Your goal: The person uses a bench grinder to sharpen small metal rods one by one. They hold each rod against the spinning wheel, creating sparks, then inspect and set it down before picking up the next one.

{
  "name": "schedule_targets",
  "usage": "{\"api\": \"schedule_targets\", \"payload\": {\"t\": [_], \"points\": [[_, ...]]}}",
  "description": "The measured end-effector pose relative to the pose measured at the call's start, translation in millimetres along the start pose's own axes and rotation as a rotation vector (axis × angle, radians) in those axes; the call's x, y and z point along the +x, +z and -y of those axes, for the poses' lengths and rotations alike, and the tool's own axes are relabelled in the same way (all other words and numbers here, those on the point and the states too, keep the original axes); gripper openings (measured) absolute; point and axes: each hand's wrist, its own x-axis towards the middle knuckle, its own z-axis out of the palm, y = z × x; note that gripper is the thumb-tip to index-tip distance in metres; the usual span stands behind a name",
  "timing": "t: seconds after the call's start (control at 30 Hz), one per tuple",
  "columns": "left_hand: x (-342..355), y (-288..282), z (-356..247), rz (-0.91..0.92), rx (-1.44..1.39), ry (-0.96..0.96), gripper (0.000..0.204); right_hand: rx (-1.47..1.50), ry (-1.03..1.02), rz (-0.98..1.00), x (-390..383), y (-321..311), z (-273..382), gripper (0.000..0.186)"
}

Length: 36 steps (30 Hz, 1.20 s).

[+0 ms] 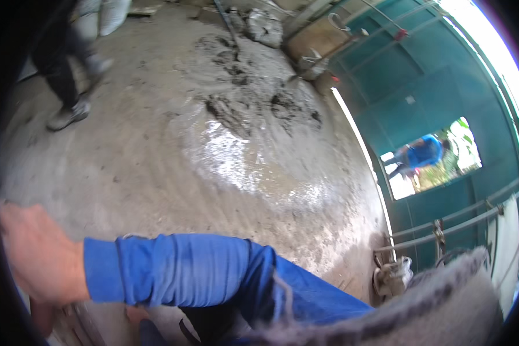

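Observation:
My right arm, in a blue sleeve (179,271), reaches across the lower part of the view from the lower right to the left edge. At its end my right hand (43,256) shows its back and is smeared by motion. Its fingers run into the dark rim, so their grip and anything in them are hidden. Below the sleeve is a small skin-coloured patch (136,315) that I cannot make out. I cannot identify my left hand. Beyond the arm spreads a grey concrete floor (127,144) with a shiny wet patch (230,155).
Dark wet mortar heaps (230,112) lie at the back, beside a long-handled tool (226,23). A person's legs (60,75) stand at the far left near white sacks (114,14). A green metal wall (398,104) with an opening rises at right; a person in blue (424,153) is outside.

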Motion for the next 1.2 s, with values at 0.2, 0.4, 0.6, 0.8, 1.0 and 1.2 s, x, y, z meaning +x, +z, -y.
{"api": "schedule_targets", "payload": {"t": [0.2, 0.4, 0.6, 0.8, 1.0, 1.2], "points": [[-6, -20, 17, -0.079, -0.047, -0.072, 0.029, -0.012, 0.096, 0.015, -13, -1, -5, 0.016], [-23, -11, 11, -0.255, -0.256, -0.012, 0.03, 0.042, 0.143, 0.056, -21, -11, 3, 0.017], [-6, 5, -32, -0.252, -0.261, -0.386, 0.053, 0.076, 0.146, 0.06, -18, 1, 2, 0.017], [-9, -23, -72, -0.093, 0.067, -0.553, 0.071, 0.101, 0.141, 0.04, -13, 4, 7, 0.018], [-7, -5, -62, -0.195, 0.099, -0.474, 0.052, 0.129, 0.131, 0.011, -18, 17, 2, 0.019], [-6, -3, -57, -0.253, 0.244, -0.338, 0.037, 0.153, 0.128, -0.006, -19, 17, 2, 0.02]]}}
